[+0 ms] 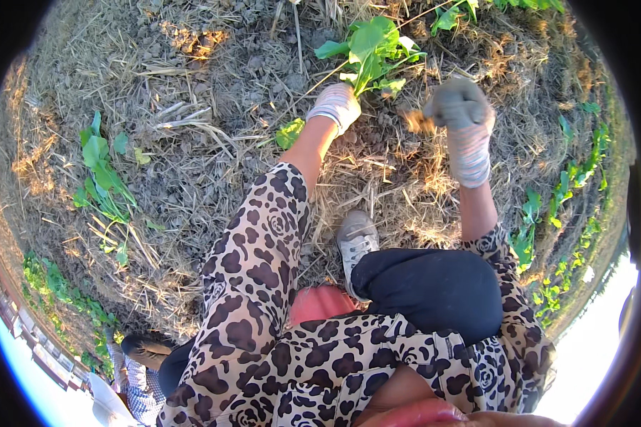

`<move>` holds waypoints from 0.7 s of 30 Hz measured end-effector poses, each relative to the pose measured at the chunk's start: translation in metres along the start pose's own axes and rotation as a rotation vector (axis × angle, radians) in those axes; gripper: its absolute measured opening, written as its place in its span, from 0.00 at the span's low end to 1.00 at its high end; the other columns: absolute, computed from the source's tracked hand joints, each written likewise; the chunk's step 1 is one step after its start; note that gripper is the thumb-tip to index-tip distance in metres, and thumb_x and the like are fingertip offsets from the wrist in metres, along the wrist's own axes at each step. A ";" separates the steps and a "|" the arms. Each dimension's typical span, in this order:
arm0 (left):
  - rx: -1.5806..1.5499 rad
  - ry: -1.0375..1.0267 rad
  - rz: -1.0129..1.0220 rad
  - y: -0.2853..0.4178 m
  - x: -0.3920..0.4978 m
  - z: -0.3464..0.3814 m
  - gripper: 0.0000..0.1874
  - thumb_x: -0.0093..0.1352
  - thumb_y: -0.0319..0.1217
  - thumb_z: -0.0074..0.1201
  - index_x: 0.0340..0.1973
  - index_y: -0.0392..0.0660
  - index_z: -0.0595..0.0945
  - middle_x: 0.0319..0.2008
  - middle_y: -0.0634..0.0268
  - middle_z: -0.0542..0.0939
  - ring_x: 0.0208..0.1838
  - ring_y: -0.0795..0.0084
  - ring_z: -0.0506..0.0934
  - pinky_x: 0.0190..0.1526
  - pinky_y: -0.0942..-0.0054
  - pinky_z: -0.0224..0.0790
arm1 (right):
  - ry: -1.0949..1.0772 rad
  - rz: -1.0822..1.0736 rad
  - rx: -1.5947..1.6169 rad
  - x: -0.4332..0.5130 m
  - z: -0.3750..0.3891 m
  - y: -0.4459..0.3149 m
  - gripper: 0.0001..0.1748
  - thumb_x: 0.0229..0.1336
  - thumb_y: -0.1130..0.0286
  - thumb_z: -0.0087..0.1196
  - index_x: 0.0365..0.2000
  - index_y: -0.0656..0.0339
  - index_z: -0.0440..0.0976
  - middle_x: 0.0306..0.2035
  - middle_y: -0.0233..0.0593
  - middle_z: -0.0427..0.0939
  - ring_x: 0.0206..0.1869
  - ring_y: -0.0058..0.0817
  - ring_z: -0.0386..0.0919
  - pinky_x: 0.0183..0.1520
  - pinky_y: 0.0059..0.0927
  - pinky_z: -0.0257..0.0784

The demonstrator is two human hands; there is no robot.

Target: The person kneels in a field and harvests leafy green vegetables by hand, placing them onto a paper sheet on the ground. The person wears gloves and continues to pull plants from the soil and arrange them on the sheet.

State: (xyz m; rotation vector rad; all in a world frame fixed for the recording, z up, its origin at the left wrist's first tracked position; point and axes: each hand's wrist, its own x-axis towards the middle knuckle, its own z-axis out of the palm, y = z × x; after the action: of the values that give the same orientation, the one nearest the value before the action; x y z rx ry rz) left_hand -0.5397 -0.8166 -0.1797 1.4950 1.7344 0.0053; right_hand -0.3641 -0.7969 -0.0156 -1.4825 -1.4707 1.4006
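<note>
My left hand (337, 107), in a light striped knit glove, grips the base of a green leafy plant (371, 53) close to the ground. The plant's broad leaves spread away from me above the fist. To the right, my right hand (462, 107) is raised over the straw in a glove with a grey coated face. Its fingers are curled and blurred. A blurred brownish patch (419, 121) lies beside the curled fingers; whether it is something held or sunlit straw cannot be told. A small yellow-green leaf (289, 133) lies by my left wrist.
Dry straw and clods cover the soil (235, 96). Pulled-looking greens (104, 176) lie at left, with leafy rows (561, 203) at right. My shoe (358, 240) and a pinkish-red object (320, 304) are below. Another person's checked sleeve (139, 387) shows lower left.
</note>
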 end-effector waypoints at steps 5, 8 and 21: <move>-0.208 -0.046 -0.110 0.001 -0.007 0.004 0.15 0.65 0.32 0.49 0.39 0.36 0.85 0.41 0.44 0.83 0.46 0.49 0.82 0.48 0.59 0.75 | -0.557 0.205 -1.014 -0.008 0.029 0.082 0.26 0.59 0.62 0.60 0.50 0.66 0.65 0.36 0.51 0.81 0.39 0.47 0.80 0.42 0.40 0.76; -0.199 -0.021 -0.097 0.003 -0.016 0.009 0.16 0.62 0.31 0.50 0.41 0.36 0.85 0.44 0.41 0.82 0.49 0.48 0.81 0.51 0.58 0.74 | -0.760 -0.062 -1.330 0.010 0.050 0.146 0.27 0.59 0.58 0.53 0.51 0.70 0.65 0.38 0.60 0.81 0.43 0.51 0.80 0.46 0.48 0.74; -0.536 0.122 -0.027 -0.004 -0.125 -0.013 0.19 0.64 0.40 0.58 0.45 0.42 0.84 0.45 0.48 0.82 0.50 0.48 0.80 0.56 0.63 0.72 | -0.485 0.135 -1.218 0.041 0.081 0.180 0.20 0.67 0.65 0.44 0.54 0.66 0.66 0.49 0.64 0.78 0.52 0.54 0.77 0.53 0.46 0.72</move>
State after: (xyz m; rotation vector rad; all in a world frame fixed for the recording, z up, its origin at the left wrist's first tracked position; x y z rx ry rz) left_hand -0.5566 -0.9139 -0.1025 1.0903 1.6738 0.5170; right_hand -0.3938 -0.8120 -0.2141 -1.9806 -2.8727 0.9265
